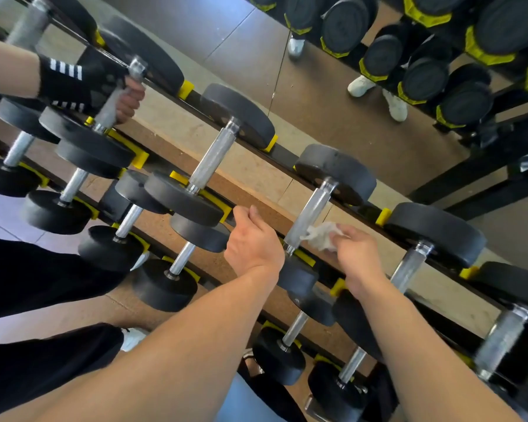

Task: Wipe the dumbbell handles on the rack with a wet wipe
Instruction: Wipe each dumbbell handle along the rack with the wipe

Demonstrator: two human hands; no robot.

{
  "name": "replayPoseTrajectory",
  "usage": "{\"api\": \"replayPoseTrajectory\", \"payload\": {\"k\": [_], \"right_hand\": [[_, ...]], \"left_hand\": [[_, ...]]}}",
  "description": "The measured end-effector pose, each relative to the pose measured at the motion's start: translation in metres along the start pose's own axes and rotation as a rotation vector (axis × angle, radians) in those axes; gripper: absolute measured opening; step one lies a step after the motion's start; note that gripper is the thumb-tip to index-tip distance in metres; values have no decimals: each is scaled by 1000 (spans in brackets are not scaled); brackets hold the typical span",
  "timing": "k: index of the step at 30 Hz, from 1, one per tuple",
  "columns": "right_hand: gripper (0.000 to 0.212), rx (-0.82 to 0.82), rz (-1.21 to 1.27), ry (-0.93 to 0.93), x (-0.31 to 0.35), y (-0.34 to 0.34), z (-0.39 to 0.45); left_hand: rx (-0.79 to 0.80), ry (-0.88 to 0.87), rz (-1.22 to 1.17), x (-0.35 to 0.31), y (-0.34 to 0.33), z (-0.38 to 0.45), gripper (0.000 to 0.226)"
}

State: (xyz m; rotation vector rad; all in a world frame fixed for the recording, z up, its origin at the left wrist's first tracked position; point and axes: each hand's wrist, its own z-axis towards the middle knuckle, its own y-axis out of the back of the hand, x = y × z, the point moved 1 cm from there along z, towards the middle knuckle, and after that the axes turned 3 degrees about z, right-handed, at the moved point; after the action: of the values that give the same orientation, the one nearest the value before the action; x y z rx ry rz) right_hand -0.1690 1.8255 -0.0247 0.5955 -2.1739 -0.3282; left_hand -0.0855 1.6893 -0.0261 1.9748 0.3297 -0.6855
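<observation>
Two bare forearms of yours reach up from the bottom edge toward the rack [290,156]. Your right hand [355,252] pinches a crumpled white wet wipe [320,237] and holds it against the lower part of a knurled dumbbell handle [310,216] on the top tier. Your left hand [252,242] hangs just left of that handle, fingers loosely curled and grasping nothing, close to the black weight head [182,197] of the next dumbbell over. Below your arms, the lower tiers carry more dumbbells in yellow cradles [305,257]. Further along the top tier to the left, another person's gloved hand [104,83] grips the handle of a dumbbell. Beyond the rack lies the brown floor [333,117], and at the far top right a mirror [439,41] shows stacked dumbbells and white shoes [378,92].
</observation>
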Motion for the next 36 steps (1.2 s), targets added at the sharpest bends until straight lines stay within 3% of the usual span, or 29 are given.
{"api": "replayPoseTrajectory", "payload": {"k": [3, 5, 10, 14, 17, 20, 22, 23, 26, 28, 32, 36], "right_hand": [[29, -150, 341, -46, 19, -5, 16], [28, -122, 355, -43, 25, -23, 14], [19, -18, -348, 282, 9, -31, -22], [33, 312, -783, 309, 0, -9, -32], [31, 339, -817, 498, 15, 1, -34], [29, 94, -553, 828, 30, -1, -37], [32, 39, -667, 1032, 31, -11, -26], [35, 104, -804, 1068, 27, -18, -16], [44, 448, -1056, 937, 15, -33, -1], [43, 521, -1035, 852, 17, -29, -8], [30, 479, -944, 780, 15, -8, -35], [23, 364, -951, 417, -7, 19, -31]], "left_hand": [[9, -7, 4, 0, 0, 1, 24], [8, -8, 5, 1, 0, 1, 25], [2, -11, -3, 3, -2, 2, 28], [6, -29, 9, 2, 0, 2, 27], [10, -46, 24, 3, 0, 3, 26], [9, -45, 5, 3, 1, 2, 25], [3, -35, 8, 2, 1, 3, 27], [2, -28, 13, 2, 1, 3, 28], [42, -11, 17, 3, 1, 3, 25], [59, 6, 2, 2, 1, 3, 21], [68, 1, -1, 5, -1, 5, 22], [71, -3, -3, 8, -4, 8, 23]]}}
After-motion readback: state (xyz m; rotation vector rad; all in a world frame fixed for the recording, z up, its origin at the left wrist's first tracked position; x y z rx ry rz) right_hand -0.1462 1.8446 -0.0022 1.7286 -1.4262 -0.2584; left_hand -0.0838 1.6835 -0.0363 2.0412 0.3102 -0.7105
